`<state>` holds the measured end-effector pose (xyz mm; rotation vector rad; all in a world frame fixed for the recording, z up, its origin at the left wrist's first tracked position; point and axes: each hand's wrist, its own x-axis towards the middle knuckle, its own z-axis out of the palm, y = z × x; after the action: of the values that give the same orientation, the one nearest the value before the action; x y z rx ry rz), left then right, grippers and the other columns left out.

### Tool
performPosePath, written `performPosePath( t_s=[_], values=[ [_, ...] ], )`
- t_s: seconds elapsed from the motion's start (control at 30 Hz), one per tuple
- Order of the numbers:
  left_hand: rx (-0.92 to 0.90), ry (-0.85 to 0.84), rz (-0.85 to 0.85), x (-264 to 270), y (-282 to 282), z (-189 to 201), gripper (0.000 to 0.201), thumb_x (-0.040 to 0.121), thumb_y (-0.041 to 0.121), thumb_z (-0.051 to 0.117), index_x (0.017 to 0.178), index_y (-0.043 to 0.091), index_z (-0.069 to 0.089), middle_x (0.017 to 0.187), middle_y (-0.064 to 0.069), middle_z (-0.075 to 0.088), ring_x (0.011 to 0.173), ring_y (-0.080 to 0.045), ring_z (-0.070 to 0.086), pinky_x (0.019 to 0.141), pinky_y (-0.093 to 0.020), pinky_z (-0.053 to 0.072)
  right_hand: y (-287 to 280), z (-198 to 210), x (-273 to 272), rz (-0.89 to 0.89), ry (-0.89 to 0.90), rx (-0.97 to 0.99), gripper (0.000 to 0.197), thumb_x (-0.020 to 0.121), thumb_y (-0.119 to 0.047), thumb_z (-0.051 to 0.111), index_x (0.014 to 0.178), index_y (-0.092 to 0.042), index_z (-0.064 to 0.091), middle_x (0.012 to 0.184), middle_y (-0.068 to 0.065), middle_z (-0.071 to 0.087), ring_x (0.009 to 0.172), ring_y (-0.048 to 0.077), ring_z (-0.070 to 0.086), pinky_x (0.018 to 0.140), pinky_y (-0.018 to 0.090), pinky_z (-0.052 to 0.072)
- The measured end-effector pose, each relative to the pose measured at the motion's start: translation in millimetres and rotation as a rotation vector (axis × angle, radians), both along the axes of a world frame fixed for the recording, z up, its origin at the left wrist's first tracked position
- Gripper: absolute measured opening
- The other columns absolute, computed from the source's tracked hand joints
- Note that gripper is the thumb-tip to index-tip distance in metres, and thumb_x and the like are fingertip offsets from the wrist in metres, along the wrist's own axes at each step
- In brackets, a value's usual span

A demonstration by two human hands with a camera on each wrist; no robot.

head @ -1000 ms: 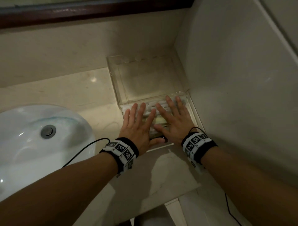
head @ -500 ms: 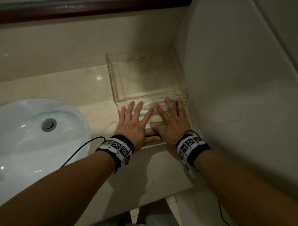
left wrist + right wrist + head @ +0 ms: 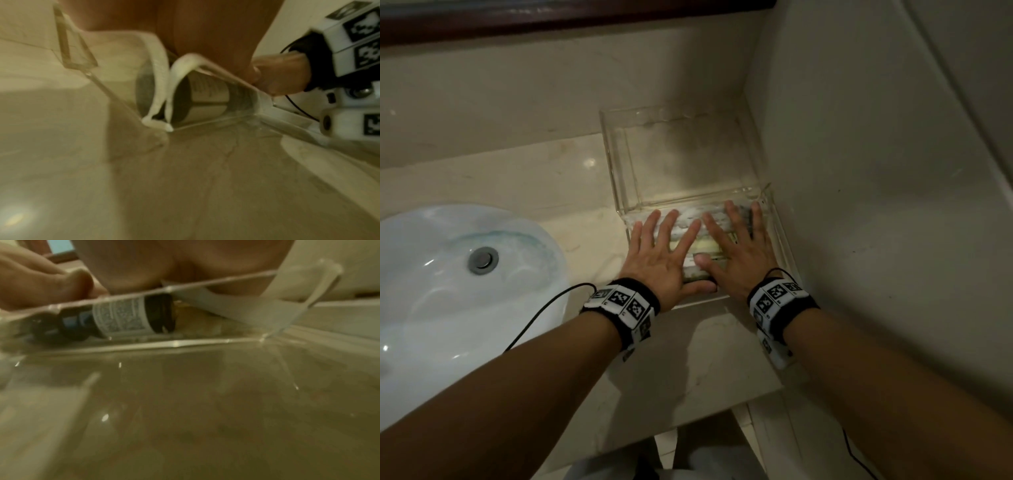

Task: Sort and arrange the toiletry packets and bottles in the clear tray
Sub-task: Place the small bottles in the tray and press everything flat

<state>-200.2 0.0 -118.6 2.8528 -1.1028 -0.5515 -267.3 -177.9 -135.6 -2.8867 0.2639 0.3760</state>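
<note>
Lying flat side by side, the left hand (image 3: 661, 255) and the right hand (image 3: 739, 251) press with straight, spread fingers on the toiletry packets (image 3: 700, 222) in the near compartment of the clear tray (image 3: 619, 178); neither grip grasps anything. The tray stands on the table (image 3: 544, 178) in the corner by the wall, to the right of the white sink (image 3: 448, 274). Under the right palm lies a dark bottle (image 3: 131, 316) on its side; its white label carries small print, too blurred to read.

Dim beige counter (image 3: 524, 178), white basin (image 3: 431, 291), corner walls (image 3: 859, 171).
</note>
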Motion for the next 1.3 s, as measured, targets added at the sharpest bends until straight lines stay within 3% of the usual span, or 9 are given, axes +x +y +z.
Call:
performPosePath(
  t_s=[0.1, 0.23, 0.43, 0.53, 0.63, 0.8, 0.97, 1.17, 1.3],
  values=[
    [-0.187, 0.063, 0.077, 3, 5, 6, 0.100, 0.078, 0.088, 0.021, 0.158, 0.028, 0.008, 0.164, -0.006, 0.009, 0.149, -0.030, 0.004, 0.121, -0.051, 0.008, -5, 3, 0, -0.023, -0.040, 0.069, 0.084, 0.081, -0.084, 0.003, 0.154, -0.043, 0.001, 0.164, -0.004, -0.008, 0.148, 0.035, -0.019, 0.121, 0.053, 0.002],
    [-0.578, 0.103, 0.280, 4, 16, 9, 0.075, 0.092, 0.064, 0.048, 0.153, 0.023, 0.032, 0.160, 0.000, 0.027, 0.146, -0.020, 0.022, 0.119, -0.039, 0.021, -7, 14, -6, -0.177, -0.242, 0.194, 0.073, 0.093, -0.070, 0.016, 0.155, -0.032, 0.018, 0.165, 0.000, 0.008, 0.151, 0.028, 0.002, 0.121, 0.050, 0.016],
    [-0.766, 0.090, 0.461, -5, 25, 6, 0.057, 0.095, 0.052, 0.053, 0.144, 0.023, 0.047, 0.156, 0.008, 0.030, 0.143, -0.014, 0.028, 0.113, -0.035, 0.028, -7, 27, -17, -0.195, -0.462, 0.289, 0.053, 0.104, -0.040, 0.037, 0.154, -0.031, 0.022, 0.164, -0.007, -0.002, 0.150, 0.018, 0.012, 0.111, 0.040, 0.035],
    [-0.805, 0.069, 0.510, -11, 32, 4, 0.048, 0.095, 0.044, 0.056, 0.138, 0.021, 0.053, 0.150, 0.004, 0.036, 0.138, -0.015, 0.034, 0.110, -0.035, 0.033, -5, 28, -21, -0.236, -0.424, 0.359, 0.052, 0.104, -0.033, 0.040, 0.154, -0.022, 0.027, 0.163, -0.003, 0.013, 0.146, 0.012, 0.019, 0.112, 0.038, 0.032],
    [-0.803, 0.026, 0.560, -18, 39, 4, 0.039, 0.096, 0.035, 0.060, 0.131, 0.019, 0.058, 0.141, -0.001, 0.042, 0.130, -0.016, 0.041, 0.105, -0.033, 0.038, -5, 21, -22, -0.292, -0.393, 0.323, 0.040, 0.103, -0.028, 0.044, 0.135, -0.006, 0.054, 0.148, 0.008, 0.045, 0.133, 0.022, 0.045, 0.108, 0.045, 0.041],
    [-0.799, 0.012, 0.675, -25, 50, 2, 0.032, 0.094, 0.027, 0.061, 0.125, 0.018, 0.059, 0.128, -0.001, 0.045, 0.112, -0.018, 0.053, 0.095, -0.040, 0.051, -11, 15, -22, -0.316, -0.275, 0.288, 0.031, 0.101, -0.018, 0.047, 0.119, -0.003, 0.066, 0.144, 0.008, 0.049, 0.129, 0.021, 0.047, 0.109, 0.024, 0.032],
    [-0.470, 0.141, 0.818, -27, 55, 8, 0.027, 0.097, 0.036, 0.053, 0.115, 0.016, 0.052, 0.100, 0.000, 0.060, 0.086, -0.024, 0.061, 0.077, -0.035, 0.050, -16, 26, -30, -0.239, -0.224, 0.128, 0.026, 0.088, -0.013, 0.064, 0.113, -0.011, 0.072, 0.140, 0.016, 0.050, 0.120, 0.039, 0.046, 0.099, 0.047, 0.045],
    [-0.220, 0.232, 0.762, -25, 53, 7, 0.036, 0.098, 0.045, 0.041, 0.089, 0.018, 0.064, 0.079, -0.007, 0.068, 0.075, -0.029, 0.061, 0.068, -0.033, 0.049, -8, 48, -32, -0.378, 0.040, -0.052, 0.050, 0.097, -0.035, 0.050, 0.143, -0.019, 0.039, 0.136, 0.014, 0.042, 0.112, 0.033, 0.050, 0.086, 0.042, 0.047],
    [-0.204, 0.263, 0.717, -24, 53, 9, 0.041, 0.099, 0.040, 0.042, 0.082, 0.012, 0.067, 0.076, -0.011, 0.067, 0.072, -0.031, 0.061, 0.069, -0.037, 0.053, -8, 56, -25, -0.487, 0.233, -0.128, 0.058, 0.097, -0.051, 0.043, 0.136, -0.008, 0.037, 0.123, 0.016, 0.057, 0.106, 0.037, 0.060, 0.079, 0.043, 0.050]
  ],
)
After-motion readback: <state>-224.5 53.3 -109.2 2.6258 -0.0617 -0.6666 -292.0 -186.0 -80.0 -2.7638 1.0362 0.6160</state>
